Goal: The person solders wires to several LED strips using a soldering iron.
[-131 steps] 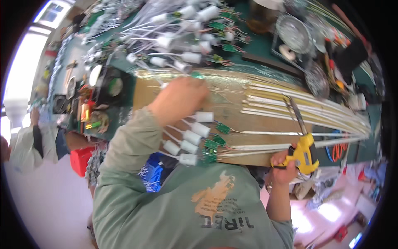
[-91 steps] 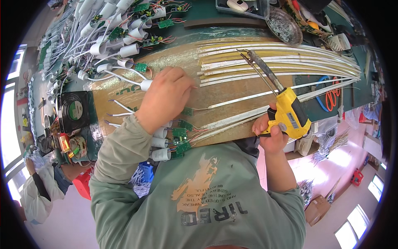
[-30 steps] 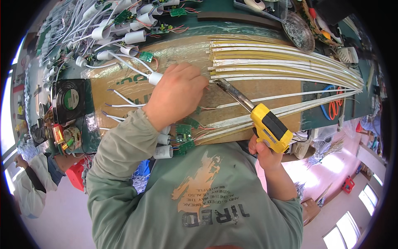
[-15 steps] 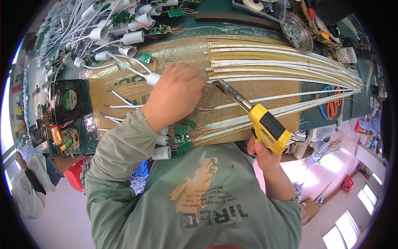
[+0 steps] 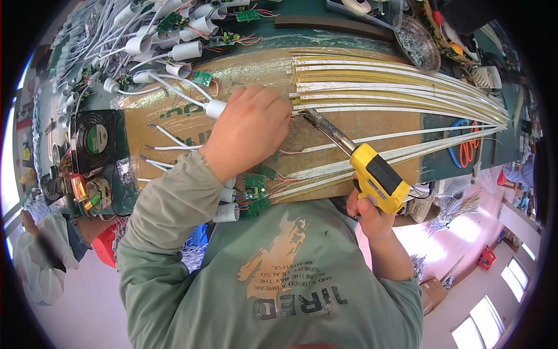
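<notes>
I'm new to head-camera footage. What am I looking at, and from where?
No robot here: these are a person's two bare hands. Every picture comes from one wide fisheye camera on their head, looking down, so straight edges bend. The right hand grips a yellow-and-black gun-shaped tool, its tip by the end of a white strip beside the left hand. That hand curls over a white cylinder, hiding what exactly it grips. On the green workbench lie brown cardboard, more strips and green circuit boards; a black fan stands at the left.
</notes>
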`<state>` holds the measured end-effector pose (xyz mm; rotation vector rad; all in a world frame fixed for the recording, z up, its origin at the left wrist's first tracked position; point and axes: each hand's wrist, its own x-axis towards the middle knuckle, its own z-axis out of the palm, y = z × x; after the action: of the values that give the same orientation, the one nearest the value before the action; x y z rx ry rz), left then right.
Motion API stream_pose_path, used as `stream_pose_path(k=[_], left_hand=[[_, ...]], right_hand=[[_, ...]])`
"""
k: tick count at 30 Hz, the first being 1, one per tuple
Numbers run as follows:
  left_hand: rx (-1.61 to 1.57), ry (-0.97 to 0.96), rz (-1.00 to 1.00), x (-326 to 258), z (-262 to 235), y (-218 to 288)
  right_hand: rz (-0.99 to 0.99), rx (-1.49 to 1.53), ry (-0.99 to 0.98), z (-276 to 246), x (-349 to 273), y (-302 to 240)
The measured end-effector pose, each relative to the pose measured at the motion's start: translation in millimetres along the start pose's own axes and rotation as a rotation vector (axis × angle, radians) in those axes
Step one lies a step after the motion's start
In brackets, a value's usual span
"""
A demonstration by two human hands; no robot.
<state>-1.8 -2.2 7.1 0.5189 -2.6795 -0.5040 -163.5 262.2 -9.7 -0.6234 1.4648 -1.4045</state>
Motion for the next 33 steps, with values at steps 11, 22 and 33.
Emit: stream_pose_path(k=[11,22,33], left_hand=[[0.009,-0.004,-0.043,1.5,1.3,1.4],[0.045,-0.026,-0.041,2.8,3.2,2.9],[0.050,-0.031,-0.046,3.1,2.9,3.3]], right_hand=[[-0.002,-0.025,0.014,2.9,0.6,-2.6],[-0.039,-0.052,0.014,1.8,0.6,0.0],[-0.042,-0.084,0.002,-1.6,0.0,5.1]])
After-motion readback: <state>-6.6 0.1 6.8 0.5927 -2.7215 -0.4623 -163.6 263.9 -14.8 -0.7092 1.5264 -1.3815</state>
